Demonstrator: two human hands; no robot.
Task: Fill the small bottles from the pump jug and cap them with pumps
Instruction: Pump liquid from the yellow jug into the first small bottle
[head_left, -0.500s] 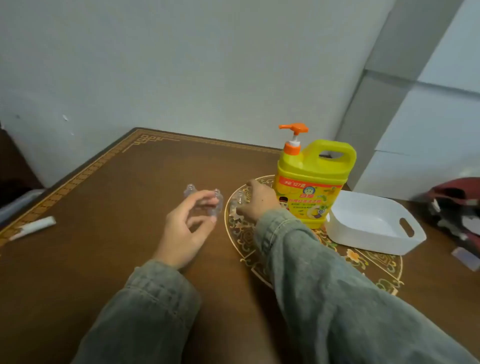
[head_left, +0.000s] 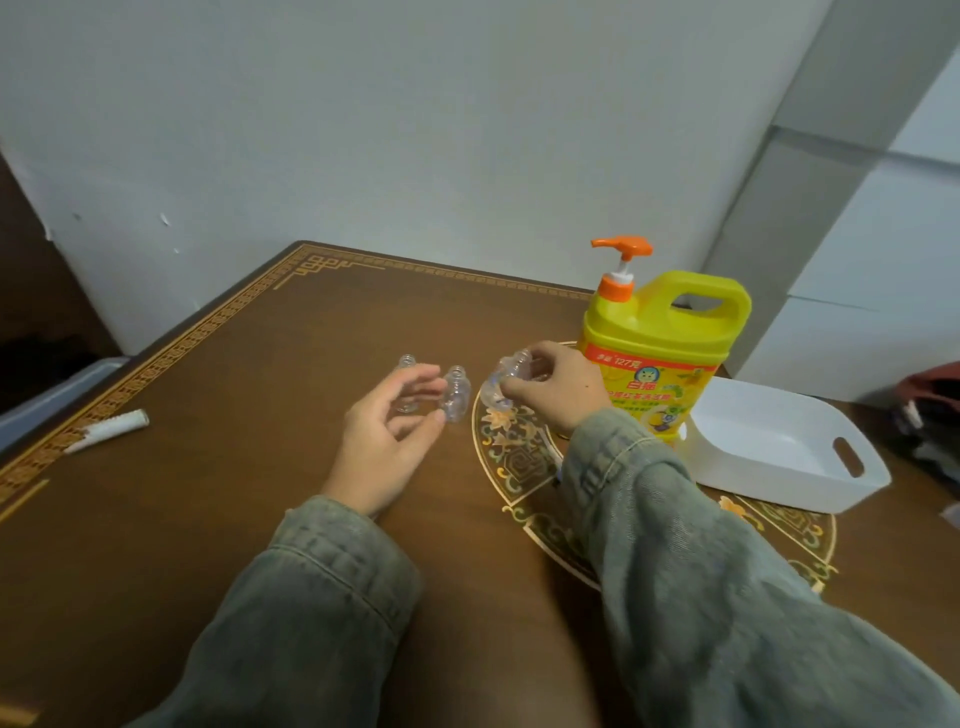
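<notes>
On the dark brown wooden table with a gold fret border (head_left: 218, 332), three small clear plastic bottles sit or are handled near the middle of the frame. The right hand (head_left: 553, 387) pinches one small clear uncapped bottle (head_left: 506, 382) between thumb and curled fingers, holding it tilted with its open neck pointing up and to the right, at the left rim of the round ornamental inlay (head_left: 511, 457) in the tabletop. Just left of it, a second clear bottle (head_left: 456, 397) stands upright and uncapped, and a third clear bottle (head_left: 408, 384) stands upright a little further left, partly hidden behind the fingers. The left hand (head_left: 387, 441) rests with its heel on the table, fingers relaxed and spread, its fingertips close to the two standing bottles; whether they touch them cannot be told. Right of centre stands the tall yellow plastic pump jug with an orange pump head (head_left: 660, 338), close behind the right hand. A white rectangular plastic bin with handle slots (head_left: 779, 457) sits at the right, beside the jug. A white ridged tube (head_left: 111, 428) lies at the left edge.
</notes>
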